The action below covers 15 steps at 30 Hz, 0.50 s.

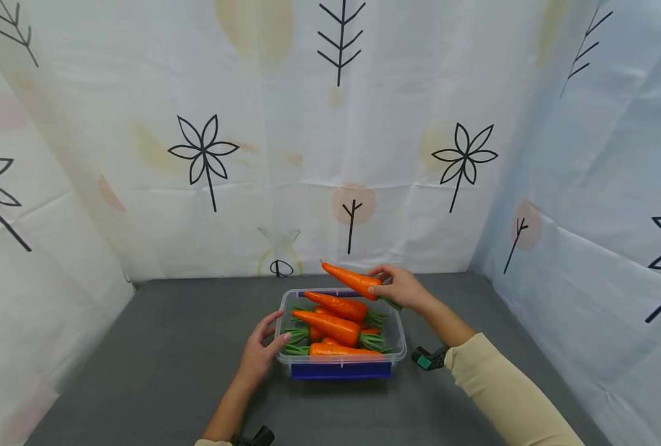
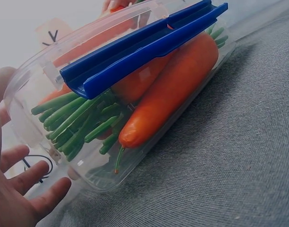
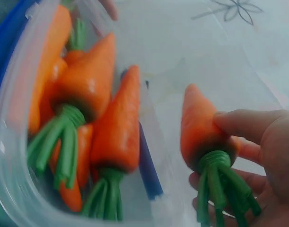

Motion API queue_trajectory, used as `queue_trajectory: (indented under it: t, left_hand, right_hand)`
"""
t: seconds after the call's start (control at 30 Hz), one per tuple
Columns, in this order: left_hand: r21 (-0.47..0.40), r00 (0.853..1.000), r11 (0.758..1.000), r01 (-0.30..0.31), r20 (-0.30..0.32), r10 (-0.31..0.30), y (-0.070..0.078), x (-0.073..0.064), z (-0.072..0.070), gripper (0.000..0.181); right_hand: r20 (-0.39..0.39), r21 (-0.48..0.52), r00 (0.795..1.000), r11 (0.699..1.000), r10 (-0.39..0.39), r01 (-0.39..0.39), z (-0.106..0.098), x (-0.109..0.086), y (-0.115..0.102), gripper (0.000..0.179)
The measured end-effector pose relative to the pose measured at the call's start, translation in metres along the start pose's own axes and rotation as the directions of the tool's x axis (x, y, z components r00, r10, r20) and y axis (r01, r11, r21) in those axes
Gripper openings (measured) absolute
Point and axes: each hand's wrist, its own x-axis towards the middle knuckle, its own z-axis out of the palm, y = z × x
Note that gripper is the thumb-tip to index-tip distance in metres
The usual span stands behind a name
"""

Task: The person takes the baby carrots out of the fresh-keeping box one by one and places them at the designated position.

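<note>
My right hand (image 1: 401, 288) pinches an orange carrot (image 1: 348, 279) near its leafy end, above the far right part of a clear plastic container (image 1: 399, 337). In the right wrist view the thumb (image 3: 248, 124) presses on the carrot's side, and its green stems (image 3: 215, 182) hang down. Several more carrots (image 1: 330, 327) lie piled in the container, some partly hidden under others. At the container's left side is my left hand (image 1: 259, 352), its thumb at the rim. The left wrist view shows its fingers (image 2: 52, 196) extended and spread beside the container's corner.
The container has blue latches (image 1: 341, 371) on its near and far sides. It stands on a dark grey cloth-covered table (image 1: 196, 353). Behind and on both sides hang pale curtains (image 1: 285, 136) with leaf and flower drawings.
</note>
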Motion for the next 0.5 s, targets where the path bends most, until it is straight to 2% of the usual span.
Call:
queue_trajectory:
  t: [0.23,0.4,0.5]
  left_hand:
    - [-0.012,1.0,1.0,-0.023,-0.006,0.023,-0.004,0.0,0.0,0.052]
    - [-0.035,1.0,0.999,-0.014,0.004,0.014,-0.006,0.001,-0.001,0.052]
    - [-0.042,1.0,0.999,-0.029,0.009,0.03,-0.006,0.001,-0.001,0.052]
  right_hand:
    - [-0.16,-0.005,0.987,1.0,0.015,-0.016,-0.013,-0.003,0.023,0.042]
    - [-0.26,-0.023,0.964,0.998,0.046,-0.054,-0.015,-0.006,0.041,0.044]
    - [-0.305,-0.029,0.95,0.997,0.065,-0.077,-0.014,-0.008,0.051,0.044]
